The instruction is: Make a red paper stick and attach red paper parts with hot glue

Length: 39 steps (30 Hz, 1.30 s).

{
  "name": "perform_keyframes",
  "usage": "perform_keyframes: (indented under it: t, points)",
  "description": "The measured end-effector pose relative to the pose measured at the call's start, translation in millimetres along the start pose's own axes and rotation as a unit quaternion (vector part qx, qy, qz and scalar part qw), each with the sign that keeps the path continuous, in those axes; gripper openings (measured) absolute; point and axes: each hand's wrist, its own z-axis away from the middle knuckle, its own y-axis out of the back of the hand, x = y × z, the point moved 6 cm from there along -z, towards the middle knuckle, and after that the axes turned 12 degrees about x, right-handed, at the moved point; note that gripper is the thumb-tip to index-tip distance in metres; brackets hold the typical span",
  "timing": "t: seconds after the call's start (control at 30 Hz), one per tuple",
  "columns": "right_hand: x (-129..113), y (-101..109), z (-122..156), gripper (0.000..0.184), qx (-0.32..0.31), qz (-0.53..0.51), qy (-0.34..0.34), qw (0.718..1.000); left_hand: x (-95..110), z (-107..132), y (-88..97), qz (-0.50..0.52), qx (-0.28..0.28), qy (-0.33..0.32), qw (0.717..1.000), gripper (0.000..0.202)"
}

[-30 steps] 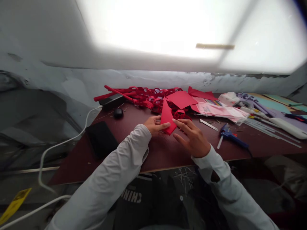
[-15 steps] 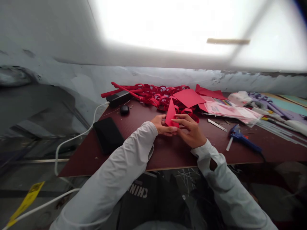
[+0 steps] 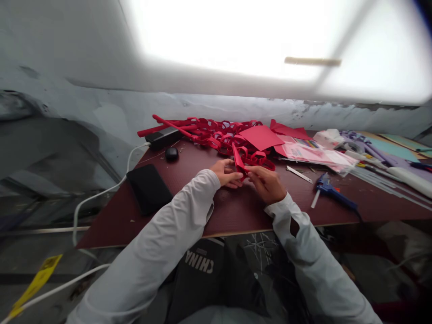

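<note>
Between my two hands is a folded piece of red paper point(image 3: 237, 157), its pointed end tilted up and away from me. My left hand point(image 3: 227, 173) grips its lower left side, thumb and fingers closed around the edge. With bent fingers pinched together, my right hand point(image 3: 266, 183) holds the lower right edge. Part of the paper's lower end is hidden by the fingers. Just beyond it lies a chain of red paper loops point(image 3: 219, 137), with flat red paper sheets point(image 3: 261, 137) to its right.
On the dark red table point(image 3: 232, 216) lie a black phone or tablet point(image 3: 149, 189), a black mouse-like object point(image 3: 172, 154), a white strip point(image 3: 299, 174) and a blue glue gun point(image 3: 332, 191). Plastic packets point(image 3: 310, 153) and rolled lilac paper point(image 3: 381, 150) crowd the right. A white cable point(image 3: 101, 191) hangs at left.
The red paper has turned, now showing a narrower side. My right hand's fingers have gone from spread along the paper to bent and pinching its lower edge. The view has shifted slightly.
</note>
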Motion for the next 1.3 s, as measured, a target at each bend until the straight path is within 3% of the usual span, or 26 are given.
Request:
perform_keyframes:
  t: [0.1,0.17,0.23,0.3,0.37,0.47,0.53,0.7,0.83,0.93,1.03,1.13,1.3]
  points:
    - [4.2,2.5,1.6,0.028,0.034,0.024,-0.016,0.999,2.7,-2.5,5.6,-0.034,0.060,-0.048,0.996,0.057]
    - [5.3,5.8,2.6,0.026,0.062,0.037,-0.026,0.997,12.3,-2.9,15.0,-0.094,0.127,-0.133,0.978,0.050]
    - [4.1,10.1,3.3,0.024,0.091,0.043,-0.032,0.994,29.9,2.6,21.1,-0.205,0.188,-0.286,0.917,0.047]
    - [0.6,14.2,3.7,0.023,0.115,0.045,-0.030,0.992,42.1,11.6,15.9,-0.321,0.196,-0.431,0.820,0.059]
    - [-5.0,16.6,3.6,0.021,0.125,0.045,-0.017,0.991,42.7,15.9,6.3,-0.398,0.162,-0.504,0.749,0.074]
    - [-14.5,17.9,3.2,0.016,0.130,0.056,0.018,0.990,37.9,15.9,-5.0,-0.452,0.127,-0.538,0.700,0.070]
    - [-19.5,18.8,3.0,0.014,0.142,0.071,0.040,0.987,35.2,14.6,-10.0,-0.467,0.115,-0.538,0.692,0.067]
    - [-28.8,17.1,4.1,0.010,0.158,0.096,0.099,0.978,34.3,19.9,-17.6,-0.472,0.068,-0.549,0.686,0.084]
    - [-32.1,15.5,8.0,0.019,0.183,0.106,0.138,0.967,40.5,26.1,-14.8,-0.447,0.089,-0.569,0.684,0.074]
    - [-34.0,16.6,10.3,0.031,0.210,0.099,0.148,0.961,42.9,26.6,-12.6,-0.437,0.110,-0.576,0.682,0.056]
    - [-40.7,16.4,9.5,0.022,0.194,0.103,0.160,0.962,44.3,24.0,-8.3,-0.426,0.140,-0.570,0.688,0.054]
    - [-47.6,15.9,6.9,0.008,0.158,0.142,0.156,0.965,43.7,21.7,-7.9,-0.401,0.119,-0.572,0.705,0.059]
    - [-52.0,19.9,5.6,0.013,0.172,0.168,0.133,0.962,45.8,22.8,-11.7,-0.372,0.098,-0.583,0.716,0.056]
